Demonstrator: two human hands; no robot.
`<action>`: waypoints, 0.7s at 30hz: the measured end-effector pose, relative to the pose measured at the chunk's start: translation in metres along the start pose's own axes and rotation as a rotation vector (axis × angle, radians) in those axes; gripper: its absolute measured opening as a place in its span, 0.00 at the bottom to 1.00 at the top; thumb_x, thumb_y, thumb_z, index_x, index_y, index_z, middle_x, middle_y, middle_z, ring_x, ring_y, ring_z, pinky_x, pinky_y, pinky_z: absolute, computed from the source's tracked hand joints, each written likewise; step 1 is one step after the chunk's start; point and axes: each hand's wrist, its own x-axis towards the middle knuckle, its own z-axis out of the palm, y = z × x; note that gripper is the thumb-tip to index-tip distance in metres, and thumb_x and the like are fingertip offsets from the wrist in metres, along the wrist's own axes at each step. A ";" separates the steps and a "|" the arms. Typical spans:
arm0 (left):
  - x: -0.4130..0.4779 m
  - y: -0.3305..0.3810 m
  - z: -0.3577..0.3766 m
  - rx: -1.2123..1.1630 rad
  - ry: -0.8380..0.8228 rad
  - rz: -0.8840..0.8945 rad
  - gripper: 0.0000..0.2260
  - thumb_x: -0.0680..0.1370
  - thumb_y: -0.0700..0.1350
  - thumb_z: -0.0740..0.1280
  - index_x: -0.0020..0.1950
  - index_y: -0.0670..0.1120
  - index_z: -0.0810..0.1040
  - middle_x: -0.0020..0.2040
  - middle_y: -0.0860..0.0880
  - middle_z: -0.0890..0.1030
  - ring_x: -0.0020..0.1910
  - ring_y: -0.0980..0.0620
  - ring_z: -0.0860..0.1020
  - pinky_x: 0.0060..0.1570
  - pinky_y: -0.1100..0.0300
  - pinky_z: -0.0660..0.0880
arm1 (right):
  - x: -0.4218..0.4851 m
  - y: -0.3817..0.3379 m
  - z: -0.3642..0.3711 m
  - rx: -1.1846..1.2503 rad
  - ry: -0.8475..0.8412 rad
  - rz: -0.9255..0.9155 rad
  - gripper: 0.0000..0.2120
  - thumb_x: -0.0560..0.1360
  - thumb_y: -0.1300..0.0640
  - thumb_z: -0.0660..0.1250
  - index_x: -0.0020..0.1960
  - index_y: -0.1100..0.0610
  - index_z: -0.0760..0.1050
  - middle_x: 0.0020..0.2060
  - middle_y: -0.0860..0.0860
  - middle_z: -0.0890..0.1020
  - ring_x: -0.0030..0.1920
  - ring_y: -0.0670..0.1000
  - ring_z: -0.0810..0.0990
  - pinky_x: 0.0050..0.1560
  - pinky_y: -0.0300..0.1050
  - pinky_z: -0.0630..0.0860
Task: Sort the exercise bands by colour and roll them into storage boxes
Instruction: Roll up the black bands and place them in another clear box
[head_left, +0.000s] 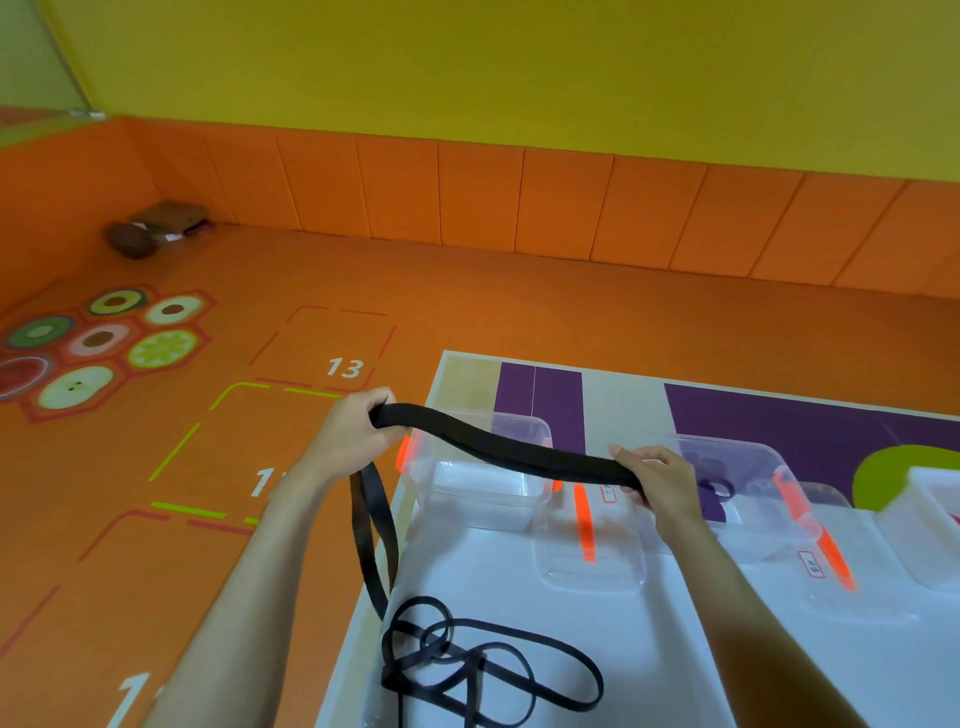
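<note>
Gripping the black band (498, 450) over the clear box (485, 512), my left hand (353, 436) curls round it left of the box; my right hand (660, 478) closes on it to the box's right. Its tail hangs below my left hand.

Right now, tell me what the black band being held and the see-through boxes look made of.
The black band: probably rubber or elastic fabric, matte; it sags limply between left hand and right hand. The see-through boxes: likely hard plastic, glossy, clear; the table shows through their walls.
</note>
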 end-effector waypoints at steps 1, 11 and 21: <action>0.001 -0.004 0.000 0.034 -0.056 -0.001 0.16 0.77 0.41 0.75 0.37 0.44 0.70 0.30 0.52 0.71 0.30 0.54 0.68 0.36 0.55 0.62 | -0.001 -0.001 -0.002 0.101 0.001 0.019 0.18 0.72 0.51 0.81 0.47 0.62 0.78 0.31 0.57 0.80 0.24 0.50 0.75 0.25 0.39 0.73; 0.012 -0.038 0.067 0.428 -0.579 -0.111 0.14 0.72 0.48 0.78 0.44 0.52 0.72 0.42 0.51 0.78 0.42 0.49 0.76 0.40 0.54 0.69 | -0.037 -0.086 -0.014 0.436 -0.004 -0.293 0.10 0.76 0.63 0.76 0.45 0.57 0.74 0.34 0.53 0.78 0.29 0.46 0.75 0.25 0.36 0.69; 0.002 0.070 0.123 -0.029 -0.562 0.196 0.38 0.76 0.56 0.78 0.81 0.59 0.63 0.78 0.61 0.65 0.76 0.62 0.65 0.74 0.61 0.64 | -0.050 -0.106 -0.002 0.260 -0.097 -0.476 0.11 0.75 0.63 0.78 0.45 0.58 0.75 0.34 0.54 0.76 0.30 0.49 0.73 0.24 0.39 0.68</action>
